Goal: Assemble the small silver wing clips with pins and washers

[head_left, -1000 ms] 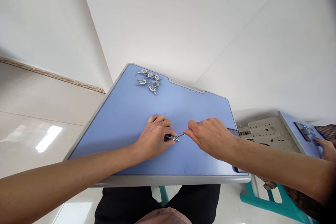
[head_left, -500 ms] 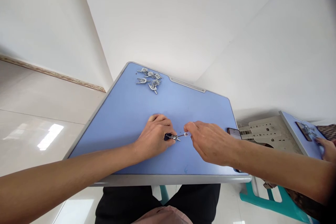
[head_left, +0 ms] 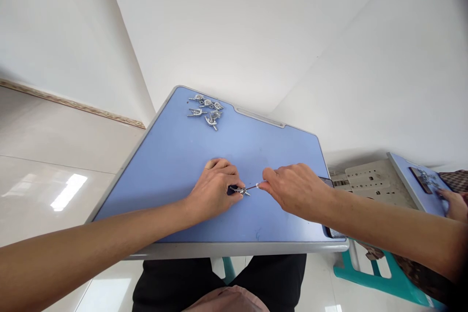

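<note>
On the blue tabletop [head_left: 164,165], my left hand [head_left: 215,187] pinches a small silver metal part [head_left: 241,190] between thumb and fingers. Prongs of the part stick out to the right; its rear is hidden by my fingers. My right hand [head_left: 292,185] is wrapped around the handle of a screwdriver [head_left: 252,186]. The clear handle end peeks out of the grip, and the thin shaft points left with its tip at the metal part. Several similar silver metal parts [head_left: 208,109] lie grouped near the far left corner of the table.
A phone [head_left: 334,233] lies at the table's right edge, partly under my right forearm. To the right stands another blue desk [head_left: 405,175], where a person's hand [head_left: 455,204] rests near metal parts. A teal stool [head_left: 365,273] is below. White walls border the table's far side.
My right hand has turned and risen slightly while keeping hold of the screwdriver. My left hand and the metal part stay nearly in place. The view has shifted a little.
</note>
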Action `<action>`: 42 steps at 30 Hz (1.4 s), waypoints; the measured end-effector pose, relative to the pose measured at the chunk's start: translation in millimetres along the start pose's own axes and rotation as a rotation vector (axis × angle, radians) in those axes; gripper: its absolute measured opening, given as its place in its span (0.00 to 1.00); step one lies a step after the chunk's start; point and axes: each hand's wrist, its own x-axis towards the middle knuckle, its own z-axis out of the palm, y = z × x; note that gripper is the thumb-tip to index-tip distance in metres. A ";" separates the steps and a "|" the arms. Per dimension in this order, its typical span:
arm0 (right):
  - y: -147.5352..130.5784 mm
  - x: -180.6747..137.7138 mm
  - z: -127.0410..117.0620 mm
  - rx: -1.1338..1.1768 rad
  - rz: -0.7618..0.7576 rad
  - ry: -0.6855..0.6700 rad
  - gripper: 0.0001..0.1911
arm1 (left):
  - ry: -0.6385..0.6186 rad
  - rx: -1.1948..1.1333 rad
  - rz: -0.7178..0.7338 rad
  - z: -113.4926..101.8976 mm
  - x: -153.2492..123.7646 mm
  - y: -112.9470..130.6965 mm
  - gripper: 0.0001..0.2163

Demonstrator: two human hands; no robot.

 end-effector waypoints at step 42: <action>1.3 4.3 5.4 0.207 0.094 0.020 0.19 | -0.031 0.009 -0.004 -2.6 1.7 2.6 0.06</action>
